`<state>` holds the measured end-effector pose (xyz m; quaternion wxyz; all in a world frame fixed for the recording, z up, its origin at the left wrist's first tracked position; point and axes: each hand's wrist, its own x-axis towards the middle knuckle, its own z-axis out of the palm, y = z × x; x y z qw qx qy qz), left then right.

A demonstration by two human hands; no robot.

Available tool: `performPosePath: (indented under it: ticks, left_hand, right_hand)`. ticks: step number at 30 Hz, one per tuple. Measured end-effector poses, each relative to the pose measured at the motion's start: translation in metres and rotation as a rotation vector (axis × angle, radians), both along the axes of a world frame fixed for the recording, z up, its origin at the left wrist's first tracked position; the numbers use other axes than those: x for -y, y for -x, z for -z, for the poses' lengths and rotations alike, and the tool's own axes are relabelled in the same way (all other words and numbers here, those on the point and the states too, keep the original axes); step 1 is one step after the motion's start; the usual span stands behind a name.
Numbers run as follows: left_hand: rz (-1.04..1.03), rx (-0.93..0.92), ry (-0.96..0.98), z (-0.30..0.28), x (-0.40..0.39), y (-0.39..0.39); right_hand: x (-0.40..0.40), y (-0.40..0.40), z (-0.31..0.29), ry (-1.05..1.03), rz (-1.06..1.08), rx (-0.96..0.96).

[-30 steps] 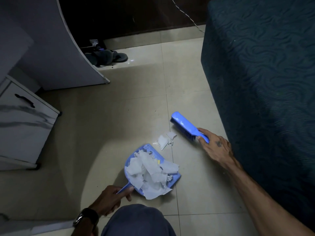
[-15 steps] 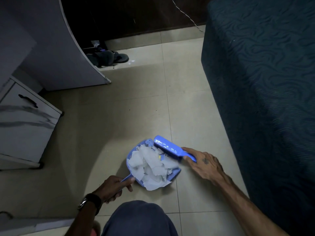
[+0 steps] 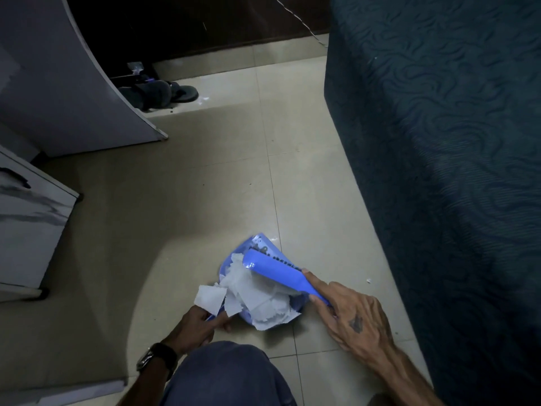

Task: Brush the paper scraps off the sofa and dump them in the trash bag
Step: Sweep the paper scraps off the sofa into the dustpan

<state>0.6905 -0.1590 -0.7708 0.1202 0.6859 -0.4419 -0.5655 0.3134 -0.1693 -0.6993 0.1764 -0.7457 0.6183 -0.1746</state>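
Head view, right hand (image 3: 349, 313): grip wrapped round the handle of the blue brush (image 3: 275, 268), forefinger stretched along its top edge.
Brush: head reaches up and left from that grip, lying over the paper pile inside the pan.
Left hand (image 3: 199, 323): fingers curled tight on the dustpan's handle, a dark watch (image 3: 156, 358) on the wrist just behind the grip.
Dustpan (image 3: 263, 247): blue, on the floor (image 3: 190, 206), sitting between the two grips, its mouth pointing away from the left one.
Paper scraps (image 3: 257, 297): heaped white in the pan, directly beneath the brush; one piece spills over the rim right above the left grip.
Stray fleck (image 3: 369, 280): on the tile, just right of the brush grip.
Sofa (image 3: 439, 142): dark teal, rising right of the right-hand grip.
Knee (image 3: 225, 376): blue trousers, below both grips.
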Motion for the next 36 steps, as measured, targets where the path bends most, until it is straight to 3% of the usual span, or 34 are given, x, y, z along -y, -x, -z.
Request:
performPosePath:
  ticks: [10,12,15,18,22,24,27,30,36]
  left_hand:
    - [0.058,0.003,0.142,-0.032,0.006,0.046]
    - [0.093,0.001,0.134,-0.04,0.009,0.052]
    - [0.188,-0.027,0.079,-0.05,0.015,0.052]
    - [0.284,0.008,0.028,-0.05,0.022,0.05]
    - [0.341,0.036,-0.02,-0.052,0.029,0.053]
    - [0.335,0.036,-0.04,-0.054,0.032,0.054]
    - [0.368,0.08,-0.065,-0.059,0.038,0.059]
    - [0.405,0.15,-0.103,-0.064,0.045,0.062]
    - [0.515,0.234,-0.185,-0.075,0.055,0.069]
  right_hand:
    - [-0.069,0.042,-0.006,-0.098,0.531,0.286]
    - [-0.083,0.05,0.004,0.03,0.6,0.167]
    - [-0.101,0.07,0.033,0.05,0.636,-0.058]
    - [-0.107,0.077,0.06,0.185,0.711,-0.142]
    - [-0.093,0.051,0.057,-0.039,0.706,0.11]
    - [-0.078,0.041,0.051,-0.213,0.654,0.24]
    - [-0.06,0.027,0.048,-0.305,0.519,0.326]
    - [-0.055,0.013,0.042,-0.317,0.424,0.324]
    - [-0.08,-0.006,0.03,-0.206,0.296,0.11]
